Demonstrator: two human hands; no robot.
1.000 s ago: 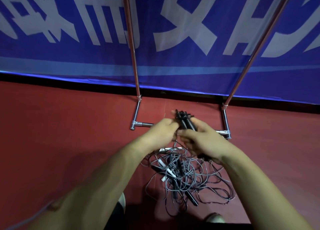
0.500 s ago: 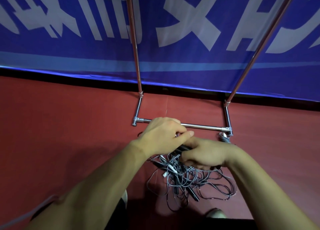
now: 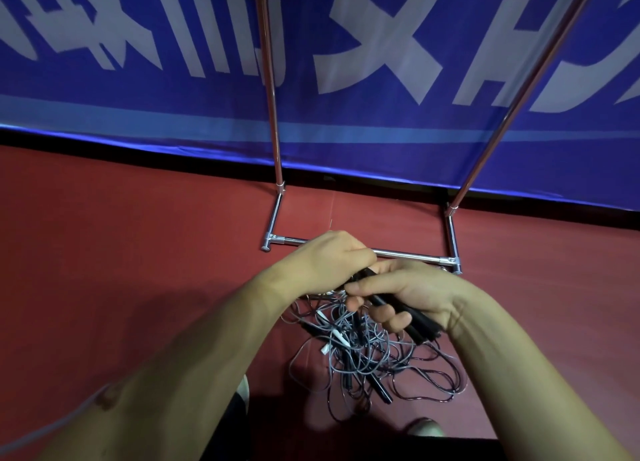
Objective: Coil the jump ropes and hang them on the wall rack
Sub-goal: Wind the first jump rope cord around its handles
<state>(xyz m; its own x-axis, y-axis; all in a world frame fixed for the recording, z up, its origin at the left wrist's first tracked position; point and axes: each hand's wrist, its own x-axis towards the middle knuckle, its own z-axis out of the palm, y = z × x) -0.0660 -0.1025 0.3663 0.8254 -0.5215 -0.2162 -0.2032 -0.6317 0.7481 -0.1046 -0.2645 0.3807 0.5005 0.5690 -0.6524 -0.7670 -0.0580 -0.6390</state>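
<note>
**Handles tipped over, hands close above the pile**

Both hands meet at the picture's centre, touching each other. The right hand (image 3: 408, 297) is clamped round a bundle of black handles (image 3: 424, 323), thumb on top and fingers curled beneath. The left hand (image 3: 329, 263) curls over the bundle's far end, at 10 o'clock from the right hand. The handles slant from under the left fingers down toward 4 o'clock, and their butt ends stick out past the right wrist.

A second ago the same handles stood upright, tips toward 12 o'clock, pinched between the two hands. Half a second ago the left hand lay over them and almost hid them. Now the right hand has rolled outward and most of the bundle shows again.

The ropes (image 3: 374, 356) remain a loose grey tangle on the red floor (image 3: 121, 252), at 6 o'clock under the hands, with strands rising toward the grip. The loops spread much as before. Nothing is coiled, and no rope hangs on the part of the rack (image 3: 273, 131) that shows.

The rack stands at 12 o'clock against the blue banner (image 3: 381, 138). Its base bar (image 3: 408, 253) lies just beyond the knuckles; a second ago the raised hands crossed its middle. A shoe (image 3: 424, 427) tip shows at 6 o'clock.
</note>
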